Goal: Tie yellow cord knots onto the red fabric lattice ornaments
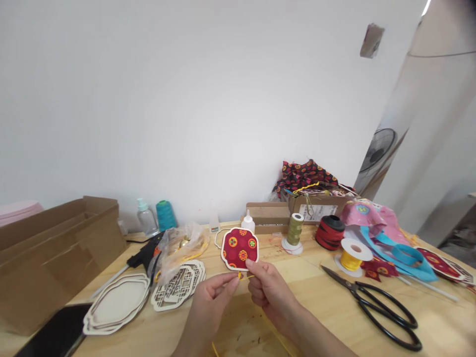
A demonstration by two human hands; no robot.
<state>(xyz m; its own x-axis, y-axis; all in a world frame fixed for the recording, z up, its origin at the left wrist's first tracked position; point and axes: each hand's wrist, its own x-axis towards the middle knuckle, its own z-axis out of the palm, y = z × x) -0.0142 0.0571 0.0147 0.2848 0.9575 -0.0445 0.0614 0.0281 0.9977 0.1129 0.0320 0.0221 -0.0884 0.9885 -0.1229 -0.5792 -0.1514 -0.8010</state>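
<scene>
Over the middle of the wooden table, a scalloped panel [241, 248] with red patterned fabric and a pale wooden rim is held upright. My right hand [273, 287] is closed on its lower right edge, the thumb lying on the fabric. At the panel's bottom edge, my left hand [217, 297] pinches a thin yellow cord [241, 275] between thumb and forefinger. The cord crosses between both hands, and loose lengths hang down toward the table's front. Whether it is knotted there is too small to tell.
Black-handled scissors [375, 302] lie at right, near a yellow cord spool [350, 255]. At left are plain wooden panels [117, 302], lattice cutouts [178, 287], a phone [55, 332] and a cardboard box [63, 253]. A white glue bottle [248, 221] and green thread [295, 230] stand behind.
</scene>
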